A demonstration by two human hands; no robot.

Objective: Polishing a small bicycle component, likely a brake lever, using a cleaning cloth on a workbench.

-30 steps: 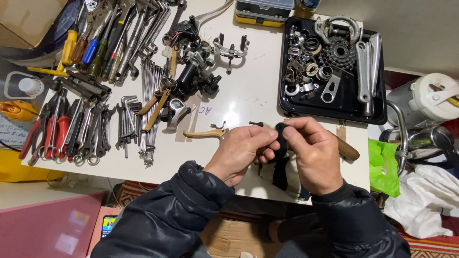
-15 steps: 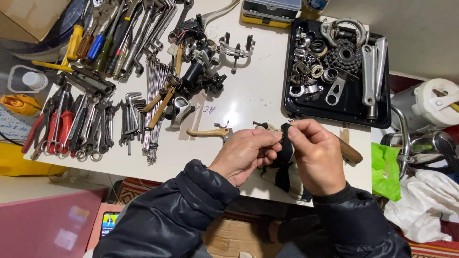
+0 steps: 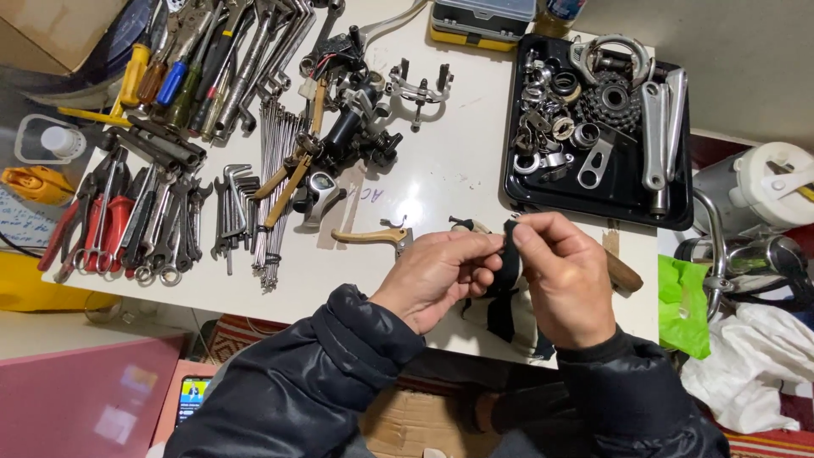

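Note:
Both my hands meet over the near edge of a white table (image 3: 449,170). My left hand (image 3: 441,276) and my right hand (image 3: 564,271) pinch the same black strap (image 3: 506,271), which hangs down between them in front of a pale cloth. The fingers of both hands are closed on the strap's upper end. A brake lever with a tan handle (image 3: 369,236) lies on the table just left of my left hand. A wooden tool handle (image 3: 623,271) sticks out from behind my right hand.
A black tray (image 3: 517,182) of metal bicycle parts sits at the back right. Pliers, wrenches, hex keys (image 3: 237,191) and screwdrivers fill the left side. Brake parts (image 3: 348,136) lie mid-table. A yellow case stands at the back. A green bag (image 3: 682,305) and white cloth lie at right.
My hands have stayed together on the black strap with small finger movements. The view has shifted slightly, nothing on the table has moved.

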